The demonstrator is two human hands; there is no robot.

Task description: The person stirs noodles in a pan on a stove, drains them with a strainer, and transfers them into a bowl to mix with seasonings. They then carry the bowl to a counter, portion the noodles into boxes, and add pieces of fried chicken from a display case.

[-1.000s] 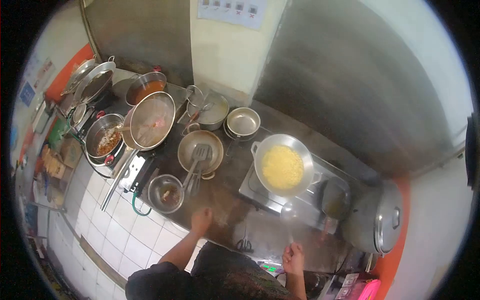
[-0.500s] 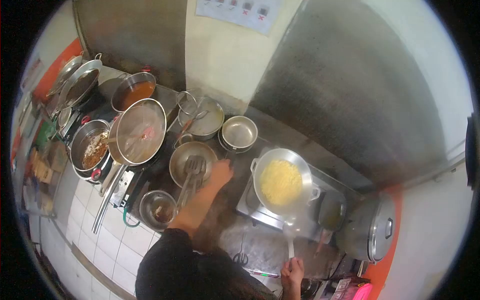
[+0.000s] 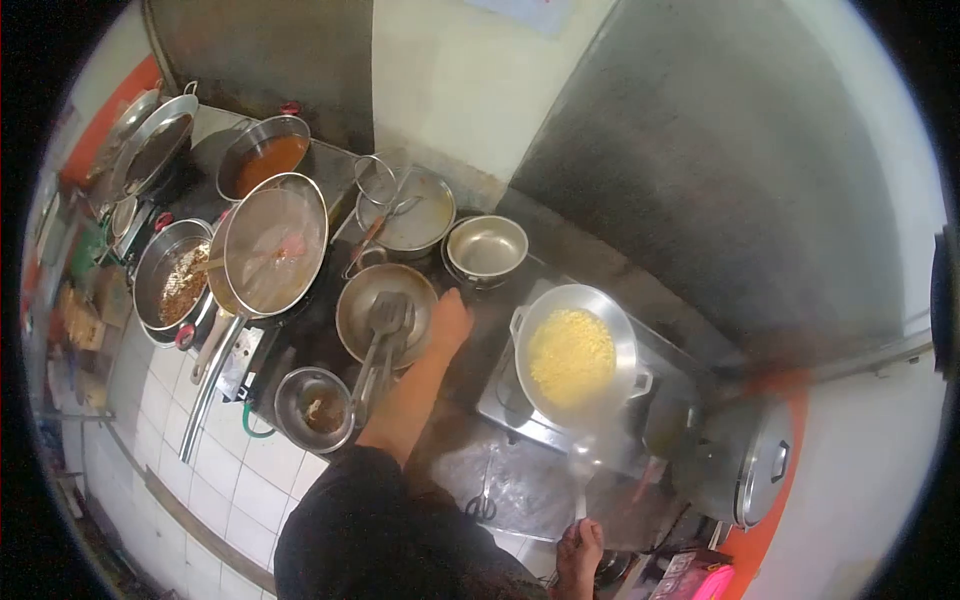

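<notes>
My left hand (image 3: 447,320) reaches across the dark counter and rests at the right rim of a metal bowl (image 3: 360,300) that holds two slotted spatulas (image 3: 383,322). Whether its fingers grip anything is hidden. Low in the view, my right hand (image 3: 580,545) is closed around the handle of a ladle (image 3: 582,462), whose blurred bowl hovers just in front of the stove (image 3: 510,405). On that stove sits a silver wok (image 3: 620,330) filled with yellow, crumbly food (image 3: 570,355).
To the left are a large pan (image 3: 275,245), a pot of fried bits (image 3: 178,285), a pot of orange sauce (image 3: 262,160), a strainer pot (image 3: 410,220) and an empty bowl (image 3: 487,248). A small sauce bowl (image 3: 315,405), scissors (image 3: 483,500) and a lidded pot (image 3: 745,460) stand nearer.
My left arm stretched forward from the counter's front edge to the spatula bowl's rim. My right hand dropped lower in view, still holding the ladle. The view shifted slightly.
</notes>
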